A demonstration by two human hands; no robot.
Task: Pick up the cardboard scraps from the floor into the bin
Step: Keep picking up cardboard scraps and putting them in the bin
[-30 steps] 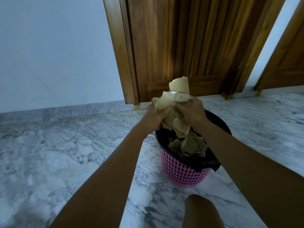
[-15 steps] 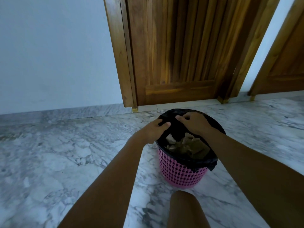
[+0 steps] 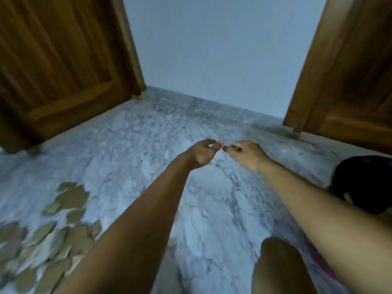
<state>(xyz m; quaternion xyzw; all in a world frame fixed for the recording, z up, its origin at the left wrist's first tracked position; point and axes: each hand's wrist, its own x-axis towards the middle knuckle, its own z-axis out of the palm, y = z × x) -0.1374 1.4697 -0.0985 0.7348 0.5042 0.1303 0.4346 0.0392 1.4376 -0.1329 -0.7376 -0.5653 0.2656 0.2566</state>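
Loose pile of flat brown cardboard scraps (image 3: 53,236) lies on the grey marble floor (image 3: 148,134) down-left of both hands, nearer the left hand (image 3: 201,153) than the right hand (image 3: 247,154); fingers (image 3: 217,145) of both loosely curled, holding nothing; black-lined pink plastic bin (image 3: 364,183) sits far right.

Grey-white veined marble floor (image 3: 212,209), motion-blurred, cardboard scraps (image 3: 53,230) in a loose overlapping patch well left of the bin (image 3: 364,181), bin black-lined, standing on the floor, partly cut off
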